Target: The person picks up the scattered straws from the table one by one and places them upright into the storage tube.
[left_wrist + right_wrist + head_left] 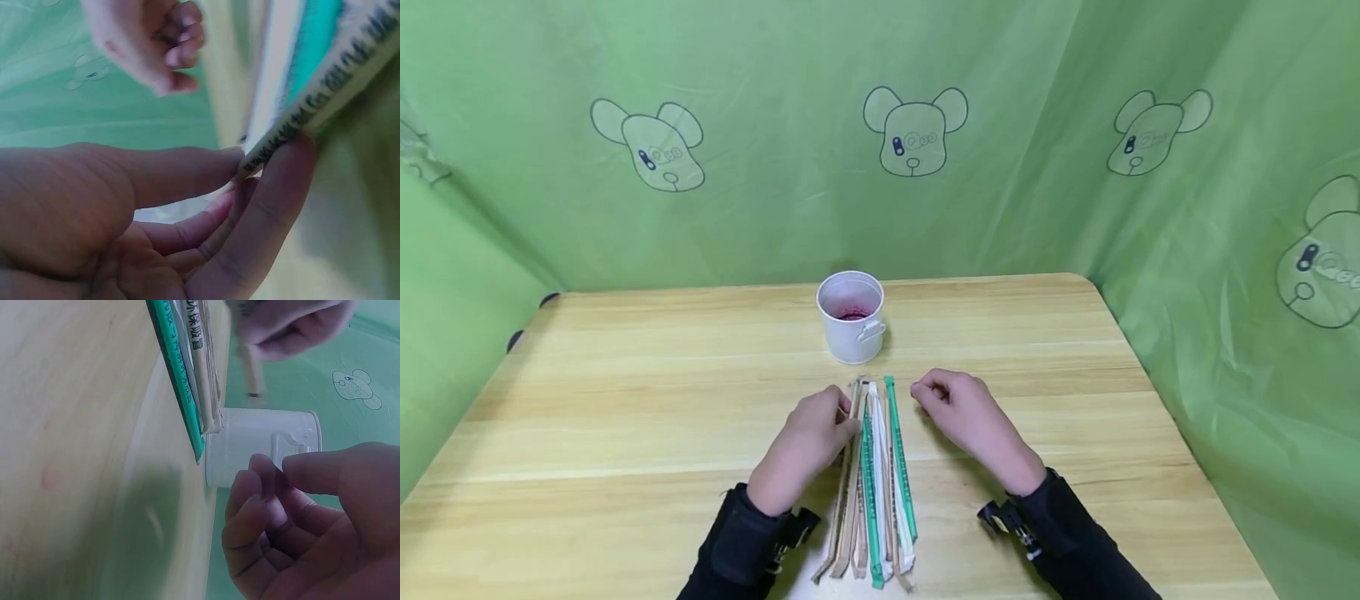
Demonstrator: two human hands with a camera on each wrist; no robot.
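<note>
My left hand [808, 433] pinches a brown paper-wrapped straw [312, 106] with printed lettering between thumb and finger. In the right wrist view the end of this straw [253, 378] sticks out past the fingers, off the table. Below lies a loose row of wrapped straws: brown ones, white ones [881, 467] and green ones [901, 467], side by side and pointing away from me. My right hand [966, 417] hovers just right of the row's far end. Its fingers are loosely bent, with thumb and fingertips close together and nothing between them [294, 519].
A small white bucket [850, 340] with a side handle stands beyond the straws; its inside bottom looks dark red. The wooden table [625, 400] ends at a green curtain [790, 208] printed with bear heads, which also hangs along both sides.
</note>
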